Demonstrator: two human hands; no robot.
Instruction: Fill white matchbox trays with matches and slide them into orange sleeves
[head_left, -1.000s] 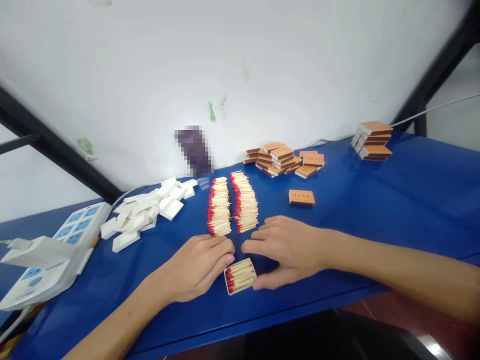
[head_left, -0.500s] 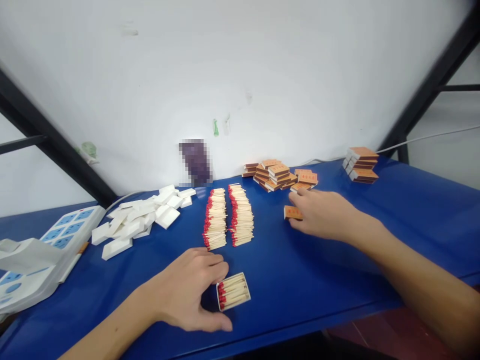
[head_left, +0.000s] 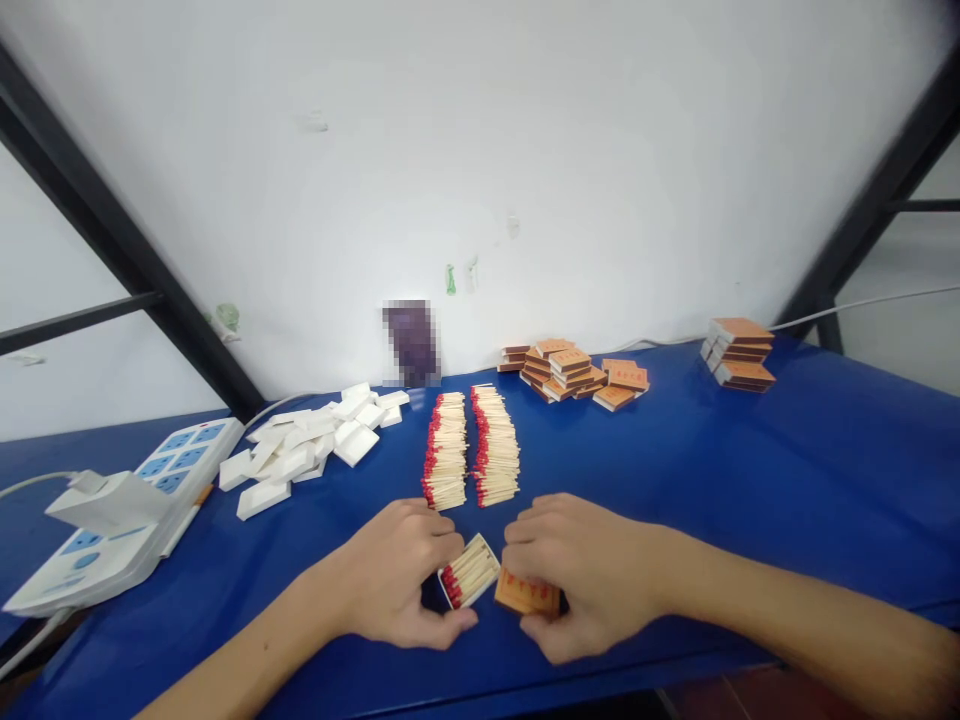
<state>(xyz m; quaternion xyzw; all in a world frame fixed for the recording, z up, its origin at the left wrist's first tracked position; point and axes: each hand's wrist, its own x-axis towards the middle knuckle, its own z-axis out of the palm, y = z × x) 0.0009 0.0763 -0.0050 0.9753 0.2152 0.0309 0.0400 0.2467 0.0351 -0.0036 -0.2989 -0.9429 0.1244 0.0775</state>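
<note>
My left hand (head_left: 401, 575) curls around a white matchbox tray (head_left: 472, 570) filled with red-headed matches, fingers at its far side and thumb at its near side. The tray lies tilted on the blue table. Just to its right, my right hand (head_left: 574, 570) grips an orange matchbox sleeve (head_left: 529, 595) with red print, one end facing the tray. Sleeve and tray are very close together; whether they touch I cannot tell. Beyond my hands lie two long rows of loose matches, a left row (head_left: 446, 450) and a right row (head_left: 496, 445), red heads to the left.
White empty trays (head_left: 300, 440) lie heaped at the left. Orange sleeves (head_left: 566, 370) are piled by the wall, and a stack of matchboxes (head_left: 742, 355) stands at the far right. A power strip (head_left: 127, 530) with a plugged-in adapter and cables occupies the left edge.
My right hand has brought the orange sleeve from near the pile at the right to beside the tray. The tray has turned in my left hand. The view has shifted slightly.
</note>
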